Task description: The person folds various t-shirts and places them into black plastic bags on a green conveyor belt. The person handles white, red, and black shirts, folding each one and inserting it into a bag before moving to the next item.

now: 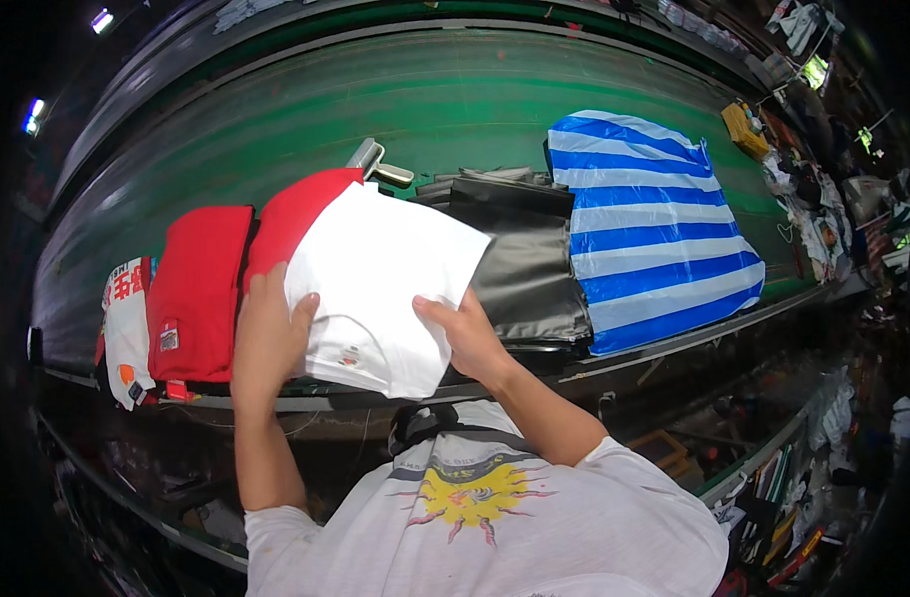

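A folded white T-shirt (385, 279), with its round neckline toward me, lies at a slant between my hands. My left hand (273, 328) grips its left edge, thumb on top and the other fingers mostly hidden. At the right edge my right hand (467, 336) pinches the cloth, its thumb above and its fingers out of sight below. Part of a folded red garment (301, 209) shows from under the white shirt. To the left is a stack of folded red shirts (198, 289). Dark glossy plastic bags (519, 254) lie in a pile at the right.
A blue and white striped plastic bag (664, 224) lies beyond the dark pile. Printed white shirts (126, 318) sit at the far left of the green table (455, 99). Behind the white shirt is a grey handled tool (380, 162). A wooden box (745, 129) stands at the far right.
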`<action>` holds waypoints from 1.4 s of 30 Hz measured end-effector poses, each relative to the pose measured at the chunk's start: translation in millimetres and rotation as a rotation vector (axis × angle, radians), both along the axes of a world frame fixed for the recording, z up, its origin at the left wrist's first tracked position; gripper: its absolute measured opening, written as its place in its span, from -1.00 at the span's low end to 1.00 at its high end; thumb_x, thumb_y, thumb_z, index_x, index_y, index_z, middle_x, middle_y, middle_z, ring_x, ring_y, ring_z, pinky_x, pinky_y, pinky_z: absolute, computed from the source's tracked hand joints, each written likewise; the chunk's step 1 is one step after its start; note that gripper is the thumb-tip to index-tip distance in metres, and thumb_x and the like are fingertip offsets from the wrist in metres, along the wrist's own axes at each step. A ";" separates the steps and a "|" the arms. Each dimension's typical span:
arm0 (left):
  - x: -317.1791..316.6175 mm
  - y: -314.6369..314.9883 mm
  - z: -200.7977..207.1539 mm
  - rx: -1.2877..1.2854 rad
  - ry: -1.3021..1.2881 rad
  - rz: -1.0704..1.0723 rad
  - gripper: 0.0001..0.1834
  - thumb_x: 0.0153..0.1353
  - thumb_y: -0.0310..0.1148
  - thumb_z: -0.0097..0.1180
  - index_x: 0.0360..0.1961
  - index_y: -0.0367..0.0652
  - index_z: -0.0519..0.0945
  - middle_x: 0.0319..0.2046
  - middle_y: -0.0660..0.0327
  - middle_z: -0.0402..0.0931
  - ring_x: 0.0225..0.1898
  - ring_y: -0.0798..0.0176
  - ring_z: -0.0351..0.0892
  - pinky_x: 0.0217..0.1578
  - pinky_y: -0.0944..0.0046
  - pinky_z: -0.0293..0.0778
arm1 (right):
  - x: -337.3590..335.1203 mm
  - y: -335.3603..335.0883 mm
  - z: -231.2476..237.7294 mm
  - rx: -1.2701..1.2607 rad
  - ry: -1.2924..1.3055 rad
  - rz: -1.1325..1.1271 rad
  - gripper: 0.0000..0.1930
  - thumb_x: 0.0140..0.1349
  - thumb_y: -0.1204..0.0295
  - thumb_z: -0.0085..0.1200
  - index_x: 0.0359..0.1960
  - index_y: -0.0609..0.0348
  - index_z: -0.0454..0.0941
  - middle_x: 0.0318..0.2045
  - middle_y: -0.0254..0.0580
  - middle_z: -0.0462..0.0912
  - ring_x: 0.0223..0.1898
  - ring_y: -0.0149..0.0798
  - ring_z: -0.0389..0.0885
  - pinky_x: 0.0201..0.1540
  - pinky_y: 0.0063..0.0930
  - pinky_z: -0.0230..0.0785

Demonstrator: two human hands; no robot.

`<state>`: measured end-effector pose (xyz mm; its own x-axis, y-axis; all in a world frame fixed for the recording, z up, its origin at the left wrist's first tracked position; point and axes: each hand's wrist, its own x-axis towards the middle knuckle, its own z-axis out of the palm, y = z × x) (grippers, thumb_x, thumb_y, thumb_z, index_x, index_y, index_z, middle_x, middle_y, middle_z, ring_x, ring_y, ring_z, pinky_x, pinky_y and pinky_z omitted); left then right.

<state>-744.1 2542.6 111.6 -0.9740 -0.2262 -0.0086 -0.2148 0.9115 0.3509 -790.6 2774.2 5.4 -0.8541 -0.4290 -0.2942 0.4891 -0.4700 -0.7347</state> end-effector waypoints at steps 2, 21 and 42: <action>7.2 -0.4 -5.0 0.057 0.030 0.033 -0.38 0.36 -0.25 0.18 0.32 -0.42 0.38 0.16 -0.29 0.45 0.20 -0.29 0.46 0.24 -0.09 0.36 | 3.1 3.2 7.5 -0.011 -0.024 0.031 -0.41 0.36 0.58 0.13 0.39 0.30 0.20 0.20 -0.07 0.50 0.20 -0.22 0.53 0.25 -0.26 0.43; -17.4 222.5 -100.4 1.350 -0.414 -0.017 -0.39 0.26 -0.54 0.23 0.33 -0.35 0.37 0.12 0.01 0.56 0.14 0.21 0.52 0.23 0.24 0.38 | -0.3 277.5 -20.1 0.176 0.011 -0.180 -0.07 0.09 0.72 0.17 0.56 0.12 0.09 0.36 -0.09 0.41 0.32 -0.17 0.48 0.33 -0.33 0.38; -90.0 518.9 -290.9 0.960 -0.174 0.252 -0.56 0.13 -0.54 0.20 0.09 -0.31 0.62 -0.17 0.08 0.62 -0.16 0.19 0.59 -0.09 0.22 0.49 | -87.5 550.3 -190.0 0.597 0.142 -0.184 -0.23 0.25 0.61 0.23 0.51 0.15 0.21 0.14 -0.05 0.62 0.11 -0.21 0.59 0.16 -0.36 0.45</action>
<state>-834.1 3061.5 -179.3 -0.8667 -0.2479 -0.4329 -0.4804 0.1807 0.8583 -878.1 3324.5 -184.6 -0.9465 -0.0687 -0.3153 0.3177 -0.0271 -0.9478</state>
